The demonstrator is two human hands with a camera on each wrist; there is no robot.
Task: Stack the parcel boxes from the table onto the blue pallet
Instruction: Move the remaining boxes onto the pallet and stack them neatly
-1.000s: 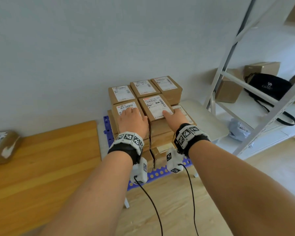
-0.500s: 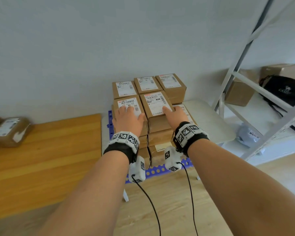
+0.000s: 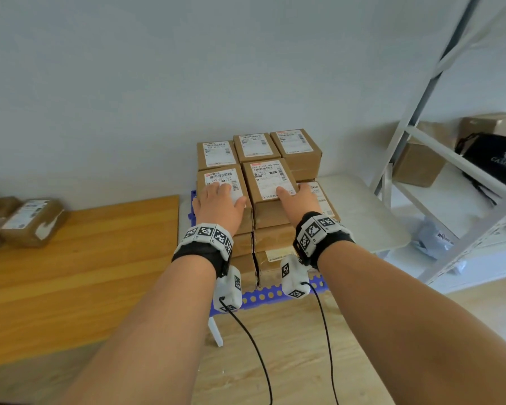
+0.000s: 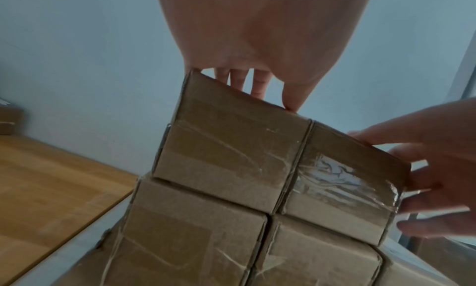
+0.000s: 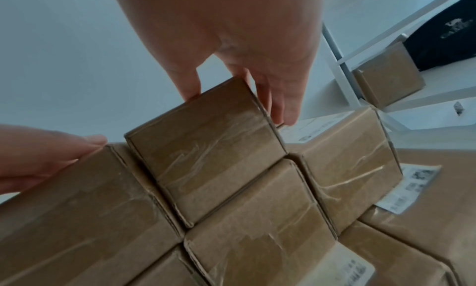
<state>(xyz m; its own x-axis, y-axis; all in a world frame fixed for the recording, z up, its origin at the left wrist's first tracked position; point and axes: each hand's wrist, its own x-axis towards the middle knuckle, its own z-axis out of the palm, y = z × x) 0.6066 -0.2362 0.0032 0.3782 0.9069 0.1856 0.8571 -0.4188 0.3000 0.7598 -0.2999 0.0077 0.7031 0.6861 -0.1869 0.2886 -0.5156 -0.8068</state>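
Observation:
Brown parcel boxes with white labels stand stacked in several layers on the blue pallet (image 3: 263,296). My left hand (image 3: 219,197) lies flat with straight fingers on the front-left top box (image 3: 219,176); the left wrist view shows those fingers (image 4: 259,87) reaching over its top edge. My right hand (image 3: 292,194) rests its thumb on the front-middle top box (image 3: 269,179), and its fingers (image 5: 283,107) press against that box's right side. One more parcel (image 3: 32,222) lies on the wooden table (image 3: 70,273) at the far left.
The pallet sits on a low white stand (image 3: 362,211) against the wall, right of the table. A white metal rack (image 3: 421,118) at the right holds a cardboard box (image 3: 418,165) and a black bag (image 3: 494,162). More brown parcels show at the table's left edge.
Both hands stay on the same two top boxes. My head has turned left, bringing more of the table and its parcel into view.

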